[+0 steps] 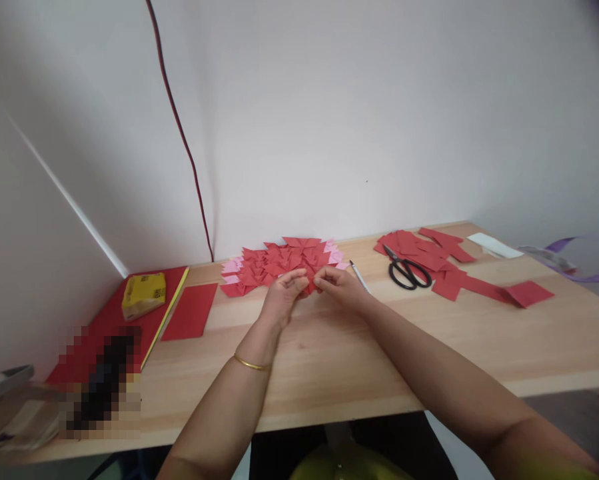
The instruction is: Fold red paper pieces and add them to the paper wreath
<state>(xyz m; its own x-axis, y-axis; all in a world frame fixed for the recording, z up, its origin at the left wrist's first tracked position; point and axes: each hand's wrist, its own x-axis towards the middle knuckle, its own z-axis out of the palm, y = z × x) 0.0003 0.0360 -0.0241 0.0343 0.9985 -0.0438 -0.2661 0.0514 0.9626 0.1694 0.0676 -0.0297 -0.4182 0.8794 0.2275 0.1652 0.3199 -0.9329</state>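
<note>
Small red paper piece (307,287) up between the two hands, at the near edge of the folded red papers (274,261) on the worktop (329,373). Left hand (282,298) and right hand (340,288) each pinch it, thumb against fingers (exact grip partly hidden by the fingers).

Judged handling: very light, thin, stiff enough to keep a crease, easily bent or torn; not likely slippery. Best hold: fingertips on opposite edges or along a fold, little pressure.

Around: pink papers (232,266) show at both ends of the folded heap. The heap lies close behind the fingers, so a knuckle could nudge it. Pen (360,277) just beside the right hand. Black-handled scissors (404,275) farther right, partly over flat red slips (442,263). Red sheet (192,313) and yellow packet (144,295) off left, out of the way.
</note>
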